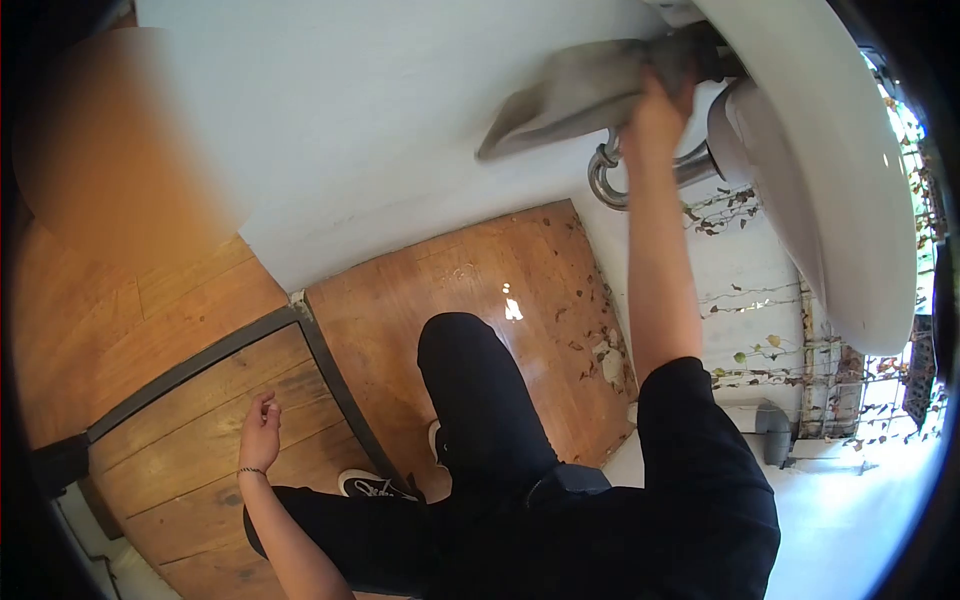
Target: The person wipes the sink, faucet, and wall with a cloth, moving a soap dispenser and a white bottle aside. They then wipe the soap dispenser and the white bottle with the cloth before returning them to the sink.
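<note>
My right hand is raised beneath the white washbasin, its fingers closed on a grey-brown cloth. Motion blurs the cloth, which stretches out to the left in front of the white wall. A darker part by the basin's underside is hard to make out. Just below this hand curves a metal drain pipe, partly hidden by the wrist. Over the wooden boards at lower left hangs my left hand, empty, with loosely bent fingers and a dark bracelet at the wrist.
A dark-framed wooden platform lies at lower left. Scattered dry leaves and a pale patch mark the wooden floor near the right wall. Dry vines cling to that white wall. A grey pipe juts out below the basin.
</note>
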Tool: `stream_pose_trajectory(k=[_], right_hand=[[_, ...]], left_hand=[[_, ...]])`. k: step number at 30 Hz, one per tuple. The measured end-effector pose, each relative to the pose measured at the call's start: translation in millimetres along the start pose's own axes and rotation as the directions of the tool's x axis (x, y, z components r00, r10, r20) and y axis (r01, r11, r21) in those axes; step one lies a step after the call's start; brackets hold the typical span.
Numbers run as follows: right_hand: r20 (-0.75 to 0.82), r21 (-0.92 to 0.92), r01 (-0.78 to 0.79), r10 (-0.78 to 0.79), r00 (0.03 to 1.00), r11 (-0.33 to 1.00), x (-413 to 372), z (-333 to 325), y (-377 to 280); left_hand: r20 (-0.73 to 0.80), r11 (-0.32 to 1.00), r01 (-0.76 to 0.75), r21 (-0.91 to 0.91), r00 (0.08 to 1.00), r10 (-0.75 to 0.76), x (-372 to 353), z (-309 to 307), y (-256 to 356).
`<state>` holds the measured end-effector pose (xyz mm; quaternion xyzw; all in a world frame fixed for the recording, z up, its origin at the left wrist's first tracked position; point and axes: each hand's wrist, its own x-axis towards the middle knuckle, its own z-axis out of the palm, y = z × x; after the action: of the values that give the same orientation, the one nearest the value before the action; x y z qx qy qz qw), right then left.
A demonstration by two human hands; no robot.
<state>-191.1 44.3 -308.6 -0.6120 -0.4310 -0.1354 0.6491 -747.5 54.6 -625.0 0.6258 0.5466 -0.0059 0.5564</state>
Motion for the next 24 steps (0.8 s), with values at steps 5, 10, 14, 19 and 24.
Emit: stream_pose_trajectory(k=[5,10,14,19,24], right_hand=[[0.445,-0.598,0.547,-0.325,0.834,0.586,-107,51,37],[0.584,-0.621,0.090,0.383,0.715,0.779,-178,-5,49],[-0.110,-0.399,-0.499,0.500,0.859,0.770,-206,-113,69],[-0.398,0.153,-0.095,0.149,0.905,0.984,-131,-157,6],[-0.227,-0.356,-0.033,-0.052,0.972,0.934,-58,-127,57]], left_hand=[[-0.008,0.997,-0.072,-0.038,0.997,0.072,8,2,-11],[-0.024,0.998,-0.056,-0.012,0.998,0.056,0,2,4],[-0.040,0.998,-0.066,0.010,0.997,0.066,-3,1,2],[-0.030,0.996,-0.085,0.002,0.996,0.085,0,-1,4],[-0.026,0.999,-0.050,0.007,0.998,0.050,10,-6,10]])
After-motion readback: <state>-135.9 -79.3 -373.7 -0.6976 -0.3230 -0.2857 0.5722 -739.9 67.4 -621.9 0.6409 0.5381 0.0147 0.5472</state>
